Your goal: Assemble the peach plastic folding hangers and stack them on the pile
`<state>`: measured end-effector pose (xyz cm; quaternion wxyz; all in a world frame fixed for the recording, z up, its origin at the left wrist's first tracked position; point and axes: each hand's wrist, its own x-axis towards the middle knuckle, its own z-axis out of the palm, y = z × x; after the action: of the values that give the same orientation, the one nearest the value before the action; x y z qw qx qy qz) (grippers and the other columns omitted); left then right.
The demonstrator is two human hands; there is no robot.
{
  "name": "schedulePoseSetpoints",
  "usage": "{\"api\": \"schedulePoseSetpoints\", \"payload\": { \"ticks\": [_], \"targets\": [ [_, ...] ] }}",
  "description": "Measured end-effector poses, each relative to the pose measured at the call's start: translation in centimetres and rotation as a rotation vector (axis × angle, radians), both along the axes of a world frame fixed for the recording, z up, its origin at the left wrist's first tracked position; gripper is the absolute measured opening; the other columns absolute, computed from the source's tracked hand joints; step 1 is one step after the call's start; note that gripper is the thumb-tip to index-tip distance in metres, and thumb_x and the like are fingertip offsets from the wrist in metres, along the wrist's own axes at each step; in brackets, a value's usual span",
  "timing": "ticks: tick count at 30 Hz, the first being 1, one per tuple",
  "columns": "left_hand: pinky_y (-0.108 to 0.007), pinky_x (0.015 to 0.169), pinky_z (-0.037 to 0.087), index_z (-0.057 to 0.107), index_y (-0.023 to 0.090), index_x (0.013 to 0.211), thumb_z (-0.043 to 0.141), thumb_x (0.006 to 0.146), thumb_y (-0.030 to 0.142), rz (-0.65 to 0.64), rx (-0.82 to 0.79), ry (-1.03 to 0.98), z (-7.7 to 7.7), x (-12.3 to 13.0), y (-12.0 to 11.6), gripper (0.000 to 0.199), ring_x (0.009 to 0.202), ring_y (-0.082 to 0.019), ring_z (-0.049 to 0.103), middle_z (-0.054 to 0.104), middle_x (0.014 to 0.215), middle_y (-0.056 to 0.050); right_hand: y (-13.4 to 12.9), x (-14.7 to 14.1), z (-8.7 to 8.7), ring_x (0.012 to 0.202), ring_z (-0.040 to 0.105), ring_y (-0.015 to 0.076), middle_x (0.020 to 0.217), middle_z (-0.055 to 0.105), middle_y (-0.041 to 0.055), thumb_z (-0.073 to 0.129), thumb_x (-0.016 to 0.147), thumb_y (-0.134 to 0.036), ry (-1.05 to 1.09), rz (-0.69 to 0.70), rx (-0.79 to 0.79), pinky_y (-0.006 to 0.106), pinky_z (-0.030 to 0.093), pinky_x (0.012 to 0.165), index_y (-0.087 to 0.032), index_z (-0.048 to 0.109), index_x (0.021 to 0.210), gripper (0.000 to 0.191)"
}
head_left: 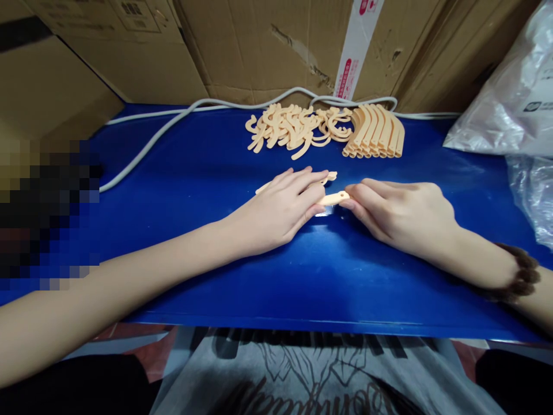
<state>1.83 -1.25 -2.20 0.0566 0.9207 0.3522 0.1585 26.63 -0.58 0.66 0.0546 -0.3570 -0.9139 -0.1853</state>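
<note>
My left hand [280,210] is palm down over the middle of the blue table, its thumb and index finger closed on a cream plastic arm piece [334,199] with a small hole near its end. Another cream plastic part [330,176] pokes out past the fingertips, and a bit more cream plastic shows behind the hand. My right hand [400,210] pinches the right end of the holed piece between thumb and fingers. How the parts join under my left hand is hidden. A brown fuzzy band [516,274] circles my right wrist.
Behind my hands lie a loose pile of curved cream pieces [285,127], some hook-shaped pieces [339,124] and a neat stack of curved arms [375,132]. A white cable [151,153] runs along the back. Cardboard boxes [259,52] stand behind; a plastic bag [505,98] sits right.
</note>
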Motion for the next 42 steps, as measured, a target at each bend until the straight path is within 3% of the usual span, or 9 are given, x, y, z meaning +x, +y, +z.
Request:
{"api": "schedulePoseSetpoints", "payload": {
  "ticks": [10, 15, 23, 28, 33, 42],
  "targets": [
    [-0.06, 0.128, 0.035, 0.058, 0.012, 0.139, 0.029, 0.114, 0.034, -0.003, -0.02, -0.008, -0.1, -0.06, 0.09, 0.044, 0.156, -0.035, 0.042, 0.048, 0.165, -0.017, 0.27, 0.2, 0.33, 0.064, 0.062, 0.016, 0.071, 0.067, 0.0053, 0.022, 0.113, -0.044, -0.042, 0.045, 0.069, 0.031, 0.024, 0.054, -0.018, 0.071, 0.091, 0.06],
    [-0.059, 0.127, 0.036, 0.058, 0.011, 0.14, 0.03, 0.114, 0.034, -0.016, 0.01, -0.011, -0.21, -0.13, 0.18, 0.045, 0.155, -0.035, 0.043, 0.048, 0.165, -0.018, 0.55, 0.36, 0.25, 0.059, 0.059, 0.0158, 0.077, 0.071, 0.0054, 0.02, 0.112, -0.049, 0.006, 0.009, -0.109, 0.03, 0.023, 0.053, -0.019, 0.069, 0.096, 0.06],
    [-0.059, 0.126, 0.038, 0.057, 0.01, 0.144, 0.029, 0.114, 0.033, -0.024, 0.024, -0.036, -0.12, -0.24, 0.21, 0.046, 0.153, -0.035, 0.046, 0.049, 0.164, -0.018, 0.51, 0.07, 0.16, 0.06, 0.063, 0.0196, 0.07, 0.069, 0.0052, 0.022, 0.111, -0.049, 0.115, -0.039, -0.356, 0.029, 0.03, 0.055, -0.02, 0.064, 0.096, 0.054],
    [-0.06, 0.128, 0.035, 0.057, 0.011, 0.143, 0.029, 0.114, 0.033, -0.024, 0.001, -0.02, -0.22, -0.22, 0.22, 0.045, 0.155, -0.034, 0.043, 0.048, 0.164, -0.018, 0.28, 0.08, 0.03, 0.058, 0.061, 0.0183, 0.076, 0.071, 0.0072, 0.011, 0.112, -0.048, -0.003, -0.013, -0.159, 0.031, 0.026, 0.052, -0.019, 0.067, 0.095, 0.065],
    [-0.059, 0.128, 0.036, 0.054, 0.012, 0.148, 0.03, 0.114, 0.033, -0.024, -0.008, -0.033, -0.16, -0.2, 0.19, 0.046, 0.155, -0.033, 0.043, 0.05, 0.164, -0.017, 0.14, 0.1, 0.16, 0.066, 0.064, 0.0167, 0.076, 0.068, 0.0061, 0.017, 0.113, -0.043, -0.023, 0.046, 0.013, 0.032, 0.025, 0.053, -0.018, 0.069, 0.094, 0.061],
    [-0.058, 0.128, 0.035, 0.054, 0.013, 0.148, 0.027, 0.114, 0.034, -0.039, -0.013, -0.008, -0.12, -0.2, 0.22, 0.047, 0.156, -0.033, 0.042, 0.05, 0.164, -0.016, 0.24, 0.42, -0.02, 0.069, 0.063, 0.0156, 0.076, 0.067, 0.0045, 0.024, 0.113, -0.04, -0.056, 0.091, 0.051, 0.031, 0.027, 0.057, -0.018, 0.069, 0.091, 0.054]
  ]
}}
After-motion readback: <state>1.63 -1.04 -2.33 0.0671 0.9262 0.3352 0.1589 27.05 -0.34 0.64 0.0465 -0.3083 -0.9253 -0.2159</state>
